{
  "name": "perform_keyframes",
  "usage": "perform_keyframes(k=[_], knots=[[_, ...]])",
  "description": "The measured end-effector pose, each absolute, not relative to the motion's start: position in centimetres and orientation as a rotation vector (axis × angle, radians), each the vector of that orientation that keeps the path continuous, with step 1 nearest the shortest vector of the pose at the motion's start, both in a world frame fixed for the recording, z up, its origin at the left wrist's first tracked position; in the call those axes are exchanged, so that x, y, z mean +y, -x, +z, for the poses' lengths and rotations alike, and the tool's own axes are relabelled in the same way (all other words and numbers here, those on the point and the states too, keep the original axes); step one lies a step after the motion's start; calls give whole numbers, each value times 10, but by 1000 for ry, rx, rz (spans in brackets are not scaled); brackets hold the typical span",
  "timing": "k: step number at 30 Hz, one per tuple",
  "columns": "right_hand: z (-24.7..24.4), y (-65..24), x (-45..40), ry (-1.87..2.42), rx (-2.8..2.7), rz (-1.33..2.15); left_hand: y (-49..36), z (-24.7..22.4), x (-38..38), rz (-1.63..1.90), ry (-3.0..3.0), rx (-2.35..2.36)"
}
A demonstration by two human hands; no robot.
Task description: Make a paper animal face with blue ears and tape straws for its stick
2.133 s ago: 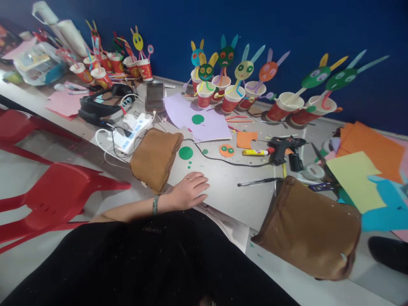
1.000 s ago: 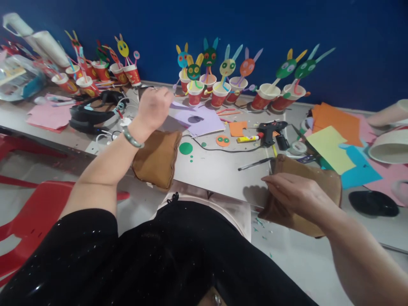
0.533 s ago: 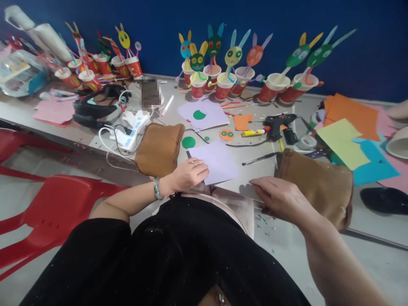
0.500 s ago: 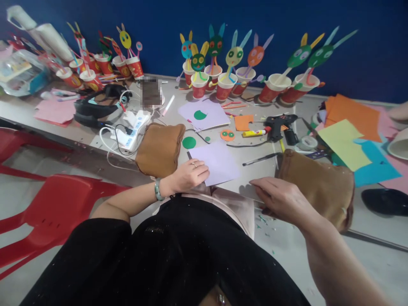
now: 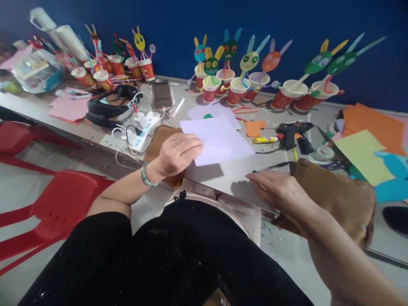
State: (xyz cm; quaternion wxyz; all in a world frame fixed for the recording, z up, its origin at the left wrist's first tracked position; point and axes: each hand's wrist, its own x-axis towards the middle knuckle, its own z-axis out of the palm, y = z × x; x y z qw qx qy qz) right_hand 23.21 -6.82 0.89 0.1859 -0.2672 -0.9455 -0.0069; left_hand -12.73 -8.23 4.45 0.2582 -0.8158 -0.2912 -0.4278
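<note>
My left hand [image 5: 180, 154] pinches the left edge of a lavender sheet of paper [image 5: 219, 138], raised a little above the table with its shadow below. Behind it lies a second lavender paper [image 5: 228, 111], partly covered, with a bit of a green paper piece [image 5: 208, 116] showing. Over the table's front edge, my right hand [image 5: 277, 185] has its fingers loosely stretched and holds nothing that I can see. Just beyond its fingertips lies a black pen [image 5: 272, 166]. An orange paper scrap [image 5: 255, 128], a yellow marker [image 5: 265, 140] and a black glue gun [image 5: 291, 134] lie farther back.
Red paper cups [image 5: 237, 90] with rabbit-faced figures line the blue wall. Brown cushions [image 5: 334, 199] lie at the table edge on both sides. A white power strip [image 5: 145, 131] with cables is at left, near a red chair [image 5: 66, 197]. Coloured papers [image 5: 363, 155] lie at right.
My left hand has lifted the lavender sheet off the table and moved it away from me. The sheet now hides the green circle and the orange face piece. My right hand stays near the pen.
</note>
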Motion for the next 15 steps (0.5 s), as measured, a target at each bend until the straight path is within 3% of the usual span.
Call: perform_keyframes(k=[6,15], knots=[[6,-233,-65,767,-2651,-239,97,17,-109,-827,2571,-679],[11,-264,-67,857,-2618,-396,61,-24,-126,-662,2863,-773]])
